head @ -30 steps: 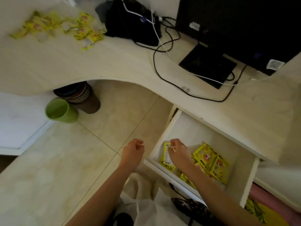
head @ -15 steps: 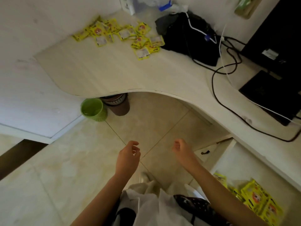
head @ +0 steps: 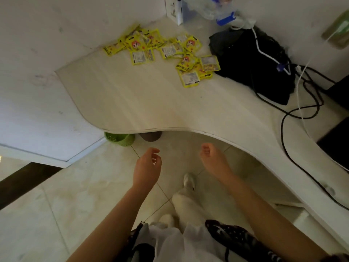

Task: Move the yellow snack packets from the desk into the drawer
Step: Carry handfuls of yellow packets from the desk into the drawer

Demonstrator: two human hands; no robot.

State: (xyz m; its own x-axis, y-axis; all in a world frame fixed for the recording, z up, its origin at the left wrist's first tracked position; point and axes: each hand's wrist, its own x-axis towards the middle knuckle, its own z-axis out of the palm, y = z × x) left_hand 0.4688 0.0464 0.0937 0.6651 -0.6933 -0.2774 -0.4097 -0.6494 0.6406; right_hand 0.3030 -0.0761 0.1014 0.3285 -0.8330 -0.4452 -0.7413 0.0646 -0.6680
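Several yellow snack packets (head: pixel 166 52) lie scattered at the far corner of the pale curved desk (head: pixel 143 104), next to a black bag. My left hand (head: pixel 146 167) and my right hand (head: pixel 213 159) hover over the floor in front of the desk's curved edge, both empty with fingers loosely curled and apart. They are well short of the packets. The drawer is out of view; only a bit of white furniture under the desk shows at the lower right.
A black bag (head: pixel 253 61) with white and black cables (head: pixel 294 114) lies right of the packets. A green basket (head: pixel 120 138) and a brown bin (head: pixel 151 136) stand under the desk edge. A white box (head: pixel 174 10) and plastic items sit against the wall.
The view has swung left and up from the open drawer to the desk corner. Both hands have left the drawer empty and moved toward the desk edge.
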